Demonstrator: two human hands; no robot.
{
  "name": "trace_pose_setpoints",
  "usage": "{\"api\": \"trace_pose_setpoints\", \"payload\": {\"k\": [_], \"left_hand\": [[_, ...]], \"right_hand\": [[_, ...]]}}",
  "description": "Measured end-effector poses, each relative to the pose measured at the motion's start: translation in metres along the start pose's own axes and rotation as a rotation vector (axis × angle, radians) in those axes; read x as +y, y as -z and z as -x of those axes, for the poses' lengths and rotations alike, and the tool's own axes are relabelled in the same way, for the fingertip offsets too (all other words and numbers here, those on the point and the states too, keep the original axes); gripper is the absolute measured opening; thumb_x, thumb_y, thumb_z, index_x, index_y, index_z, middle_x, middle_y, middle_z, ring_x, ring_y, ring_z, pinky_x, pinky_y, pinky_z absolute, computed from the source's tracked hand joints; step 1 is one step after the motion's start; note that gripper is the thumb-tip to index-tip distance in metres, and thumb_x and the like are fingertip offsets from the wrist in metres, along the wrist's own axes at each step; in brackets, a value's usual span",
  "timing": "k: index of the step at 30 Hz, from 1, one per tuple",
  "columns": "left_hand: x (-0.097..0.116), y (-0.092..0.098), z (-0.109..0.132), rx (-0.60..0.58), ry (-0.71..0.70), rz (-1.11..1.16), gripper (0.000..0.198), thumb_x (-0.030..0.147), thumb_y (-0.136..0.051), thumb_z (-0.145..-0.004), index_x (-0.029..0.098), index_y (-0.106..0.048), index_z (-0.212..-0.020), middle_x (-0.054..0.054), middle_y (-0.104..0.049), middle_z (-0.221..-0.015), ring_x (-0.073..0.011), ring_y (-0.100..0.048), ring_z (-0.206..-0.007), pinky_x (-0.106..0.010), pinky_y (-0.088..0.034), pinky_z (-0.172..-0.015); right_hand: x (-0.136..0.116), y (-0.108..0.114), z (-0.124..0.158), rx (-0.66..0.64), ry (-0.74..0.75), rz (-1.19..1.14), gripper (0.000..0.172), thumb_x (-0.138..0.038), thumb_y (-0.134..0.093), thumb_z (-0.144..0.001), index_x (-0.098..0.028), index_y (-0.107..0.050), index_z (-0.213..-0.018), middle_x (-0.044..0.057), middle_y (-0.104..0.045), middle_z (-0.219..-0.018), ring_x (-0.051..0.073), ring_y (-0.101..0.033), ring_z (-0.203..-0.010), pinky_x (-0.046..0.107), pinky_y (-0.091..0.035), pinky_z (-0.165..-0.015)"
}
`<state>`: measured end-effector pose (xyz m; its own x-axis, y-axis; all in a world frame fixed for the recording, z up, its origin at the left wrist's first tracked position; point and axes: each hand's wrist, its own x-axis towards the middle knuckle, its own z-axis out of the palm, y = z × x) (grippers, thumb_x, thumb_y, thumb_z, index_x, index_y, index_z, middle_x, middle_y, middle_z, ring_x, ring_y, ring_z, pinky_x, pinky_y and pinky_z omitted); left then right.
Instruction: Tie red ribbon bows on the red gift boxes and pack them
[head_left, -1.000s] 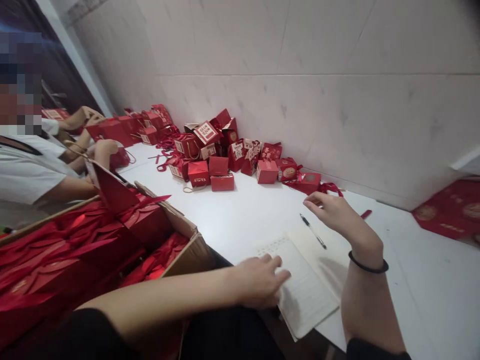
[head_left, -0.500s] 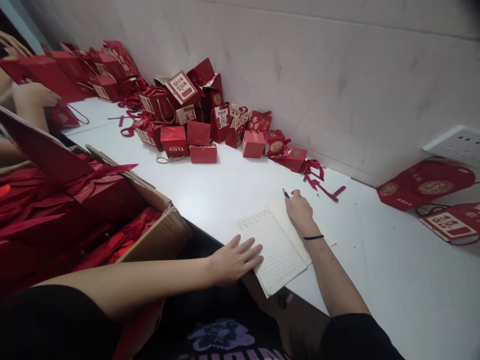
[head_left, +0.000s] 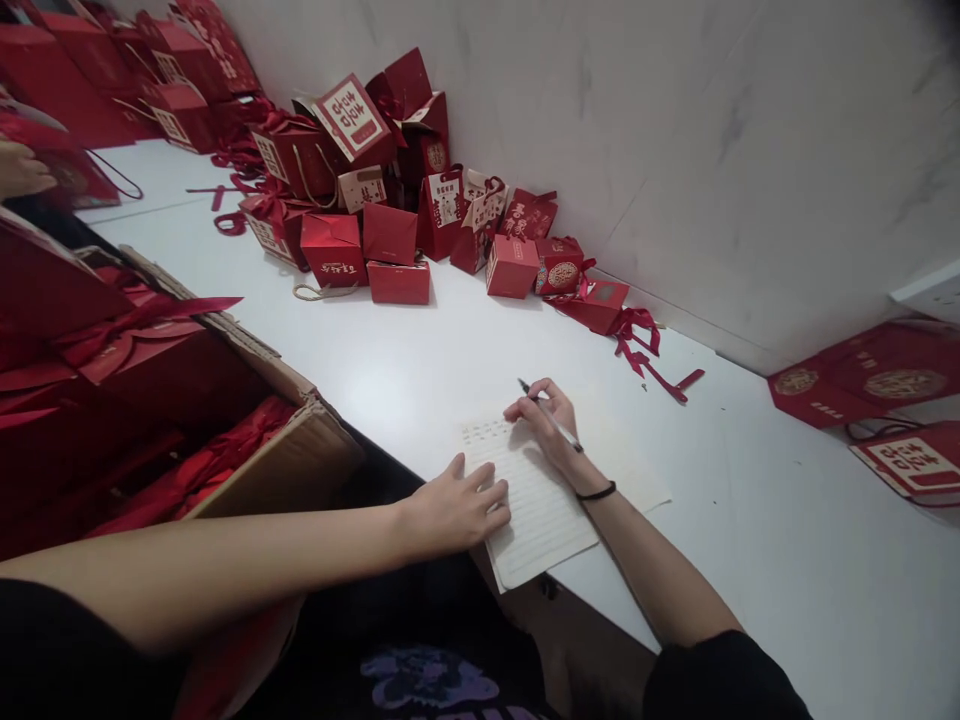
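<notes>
A lined notebook [head_left: 544, 520] lies at the table's front edge, with a few rows of handwriting near its top and blank lines below. My left hand [head_left: 454, 508] rests on its left edge, fingers spread and holding nothing. Above the page's upper right, my right hand [head_left: 551, 430] is closed around a pen [head_left: 564, 433], which slants with its dark tip up and to the left. A black band [head_left: 598, 492] circles my right wrist. Part of a loose sheet or second page [head_left: 637, 475] shows to the right, partly under my right forearm.
Red gift boxes [head_left: 397, 235] and ribbons [head_left: 637, 345] line the wall side of the white table [head_left: 750, 560]. An open cardboard box [head_left: 300, 450] full of red boxes stands at left. Another person's hand [head_left: 22, 170] shows at the far left. Red bags [head_left: 862, 380] lean at right.
My right hand has moved left over the notebook with the pen, which now shows along most of its length. My left hand stays on the page edge. The view has shifted slightly.
</notes>
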<state>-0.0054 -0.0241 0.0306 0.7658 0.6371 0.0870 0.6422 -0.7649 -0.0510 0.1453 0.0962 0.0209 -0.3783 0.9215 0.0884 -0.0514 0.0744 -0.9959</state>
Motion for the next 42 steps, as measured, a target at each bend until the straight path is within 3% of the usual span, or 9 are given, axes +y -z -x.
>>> {"api": "trace_pose_setpoints", "payload": {"k": [3, 7, 11, 15, 23, 29, 32, 42], "left_hand": [[0.003, -0.001, 0.0, 0.002, 0.019, 0.007, 0.016, 0.017, -0.038, -0.088, 0.016, -0.053, -0.093, -0.009, -0.058, -0.105, -0.0284, -0.052, -0.097, -0.049, -0.045, -0.076], [0.004, -0.001, 0.0, 0.017, 0.032, 0.017, 0.015, 0.019, -0.04, -0.088, 0.017, -0.054, -0.093, -0.009, -0.057, -0.105, -0.0281, -0.052, -0.098, -0.049, -0.045, -0.077], [0.005, 0.0, -0.002, 0.014, 0.055, 0.034, 0.013, 0.02, -0.043, -0.087, 0.018, -0.055, -0.092, -0.008, -0.057, -0.105, -0.0274, -0.051, -0.099, -0.049, -0.043, -0.081], [0.007, 0.001, -0.002, 0.028, 0.087, 0.064, 0.01, 0.02, -0.047, -0.084, 0.019, -0.055, -0.089, -0.007, -0.058, -0.105, -0.028, -0.051, -0.1, -0.051, -0.04, -0.085], [0.007, 0.001, -0.001, 0.041, 0.128, 0.121, 0.009, 0.023, -0.052, -0.081, 0.021, -0.057, -0.089, -0.006, -0.06, -0.104, -0.0273, -0.05, -0.102, -0.05, -0.038, -0.088], [0.009, -0.002, 0.002, 0.046, 0.137, 0.154, 0.013, 0.026, -0.052, -0.081, 0.022, -0.058, -0.092, -0.006, -0.058, -0.109, -0.0298, -0.047, -0.108, -0.053, -0.036, -0.09], [0.009, 0.0, 0.0, 0.058, 0.147, 0.163, 0.015, 0.027, -0.054, -0.079, 0.023, -0.058, -0.093, -0.005, -0.059, -0.109, -0.029, -0.048, -0.106, -0.052, -0.036, -0.09], [0.013, 0.003, -0.003, 0.095, 0.168, 0.148, 0.022, 0.031, -0.053, -0.077, 0.022, -0.062, -0.094, -0.006, -0.059, -0.106, -0.0287, -0.049, -0.103, -0.053, -0.035, -0.092]], "right_hand": [[0.011, -0.009, 0.005, 0.015, -0.038, -0.044, 0.031, -0.051, -0.048, -0.086, -0.021, -0.041, -0.078, -0.002, -0.06, -0.056, 0.013, -0.056, -0.055, 0.024, -0.045, -0.057], [0.015, 0.002, 0.003, 0.002, -0.026, -0.129, 0.04, -0.059, -0.04, -0.086, -0.021, -0.049, -0.091, 0.001, -0.06, -0.073, 0.013, -0.054, -0.06, 0.025, -0.045, -0.059], [0.012, 0.011, 0.002, 0.043, -0.057, 0.013, 0.027, -0.043, -0.056, -0.082, -0.017, -0.051, -0.075, -0.001, -0.056, -0.069, 0.009, -0.047, -0.053, 0.022, -0.04, -0.05], [0.009, 0.011, 0.004, 0.086, -0.086, 0.151, 0.02, -0.033, -0.061, -0.079, -0.018, -0.048, -0.076, -0.002, -0.057, -0.066, 0.011, -0.05, -0.058, 0.022, -0.04, -0.052], [0.004, 0.013, 0.004, 0.009, -0.099, 0.248, 0.029, -0.03, -0.069, -0.072, -0.018, -0.045, -0.061, -0.006, -0.048, -0.057, 0.009, -0.045, -0.054, 0.02, -0.036, -0.05], [0.008, 0.012, 0.004, 0.131, -0.047, 0.262, 0.039, -0.03, -0.06, -0.079, -0.019, -0.032, -0.054, -0.008, -0.032, -0.046, 0.007, -0.031, -0.044, 0.02, -0.029, -0.044], [0.009, 0.012, 0.005, 0.118, -0.023, 0.334, 0.039, -0.024, -0.057, -0.078, -0.018, -0.028, -0.052, -0.008, -0.027, -0.047, 0.006, -0.027, -0.044, 0.02, -0.026, -0.043], [0.007, 0.013, 0.006, 0.098, -0.011, 0.444, 0.038, -0.02, -0.056, -0.078, -0.018, -0.028, -0.052, -0.007, -0.027, -0.047, 0.007, -0.026, -0.043, 0.02, -0.025, -0.042]]}}
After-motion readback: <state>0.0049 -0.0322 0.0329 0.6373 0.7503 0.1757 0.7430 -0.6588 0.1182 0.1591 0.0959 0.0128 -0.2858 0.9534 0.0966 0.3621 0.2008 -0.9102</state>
